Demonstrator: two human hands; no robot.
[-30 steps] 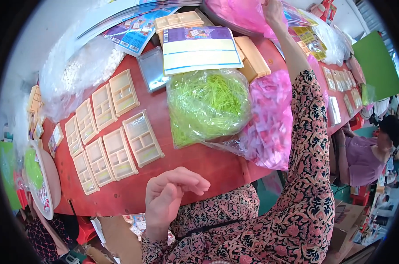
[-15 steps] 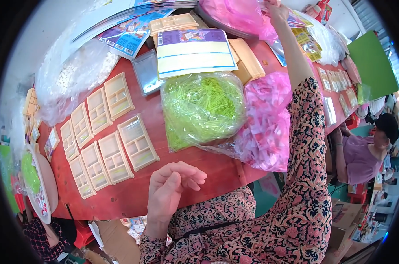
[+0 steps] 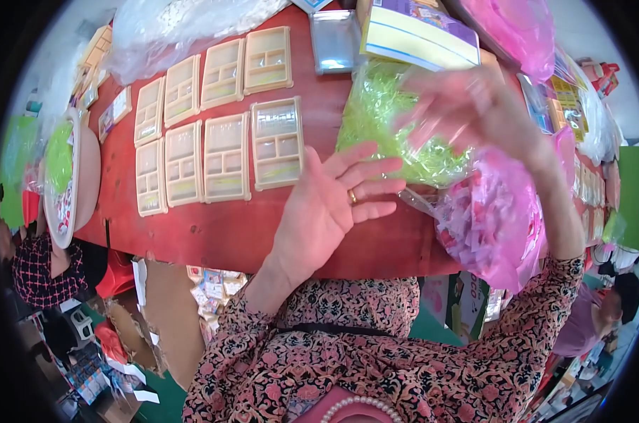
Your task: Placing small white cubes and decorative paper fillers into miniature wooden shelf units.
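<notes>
My left hand (image 3: 321, 208) is held palm up over the red table, fingers spread, with nothing in it and a ring on one finger. Motion smears my right hand (image 3: 467, 113), which hangs above a clear bag of green shredded filler (image 3: 367, 106); whether it holds anything cannot be made out. Several beige compartment trays (image 3: 226, 158) lie in two rows left of my hands, with shiny clear areas and bits of green low in them. A pink plastic bag of small packets (image 3: 492, 222) sits below my right forearm.
Behind the green filler are a printed sheet (image 3: 422, 37) and a flat clear plastic stack (image 3: 333, 44). A large clear bag (image 3: 150, 42) lies at the far left. A pale basin (image 3: 87, 176) stands at the left edge, an open cardboard box (image 3: 168, 317) below the table. Other people sit at both sides.
My right hand has come back from the far pink plastic to above the green filler. My left hand has gone from curled fingers to spread ones. The whole view has shifted.
</notes>
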